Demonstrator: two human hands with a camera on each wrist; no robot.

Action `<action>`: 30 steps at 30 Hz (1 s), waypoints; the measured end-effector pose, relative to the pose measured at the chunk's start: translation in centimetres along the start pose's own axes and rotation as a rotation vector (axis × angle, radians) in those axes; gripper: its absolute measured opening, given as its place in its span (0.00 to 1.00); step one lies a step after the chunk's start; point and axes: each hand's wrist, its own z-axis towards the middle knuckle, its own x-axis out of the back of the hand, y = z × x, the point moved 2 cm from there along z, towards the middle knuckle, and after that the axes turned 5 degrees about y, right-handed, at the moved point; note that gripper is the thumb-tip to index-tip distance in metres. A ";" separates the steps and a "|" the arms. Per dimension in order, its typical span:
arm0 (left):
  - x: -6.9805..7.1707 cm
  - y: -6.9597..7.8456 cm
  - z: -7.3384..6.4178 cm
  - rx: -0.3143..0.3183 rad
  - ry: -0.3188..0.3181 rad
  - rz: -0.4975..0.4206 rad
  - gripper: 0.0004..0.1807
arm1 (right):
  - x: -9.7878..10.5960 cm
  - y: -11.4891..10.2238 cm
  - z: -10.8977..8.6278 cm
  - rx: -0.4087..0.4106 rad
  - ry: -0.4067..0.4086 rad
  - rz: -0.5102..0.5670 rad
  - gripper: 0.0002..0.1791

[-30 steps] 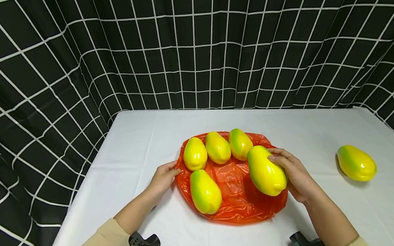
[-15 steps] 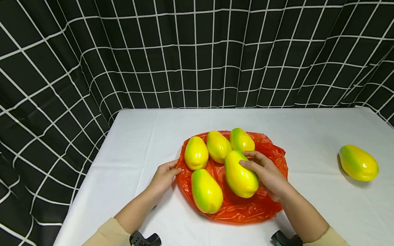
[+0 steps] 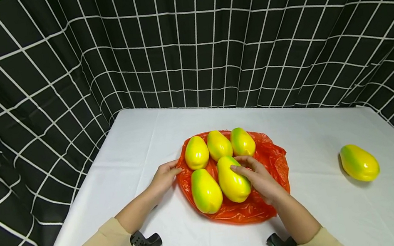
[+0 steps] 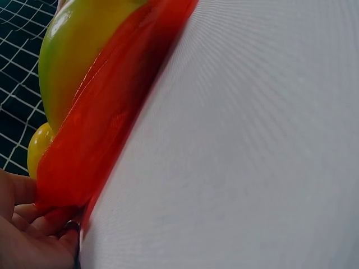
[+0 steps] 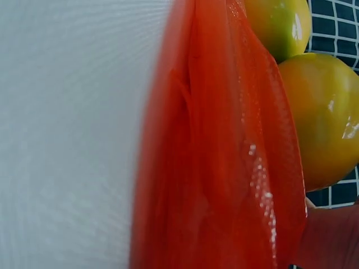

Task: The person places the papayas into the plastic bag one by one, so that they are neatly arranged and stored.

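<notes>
A red plastic bag (image 3: 253, 214) lies spread on the white table, its rim rolled open. At its left rim my left hand (image 3: 163, 180) pinches the edge of the plastic between thumb and fingers; the left wrist view shows this hand (image 4: 39, 224) on the film too. My right hand (image 3: 259, 177) grips a yellow-green papaya (image 3: 233, 183) from its right side, low in the front middle of the bag. Touching or nearly touching it on the left is another papaya (image 3: 207, 193). Behind them three papayas stand in a row: left (image 3: 196, 152), middle (image 3: 219, 145) and right (image 3: 242, 141).
One more papaya (image 3: 359, 163) lies on the white tablecloth (image 3: 322, 206) at the far right, outside the bag. A black curtain with a white grid (image 3: 186, 48) hangs round the back and sides of the table. Black wrist cameras sit on both forearms.
My right hand has carried its papaya leftward from above the bag's right side, then down beside the front-left papaya. My left hand stays on the bag's rim.
</notes>
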 end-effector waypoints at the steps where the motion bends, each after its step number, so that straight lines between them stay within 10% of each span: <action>1: 0.0 0.0 0.0 -0.001 0.000 -0.001 0.23 | 0.0 0.0 0.0 0.002 0.003 -0.002 0.28; 30: 0.0 -0.2 0.1 -0.023 0.001 0.013 0.23 | -1.7 0.5 0.2 0.102 0.069 -0.243 0.29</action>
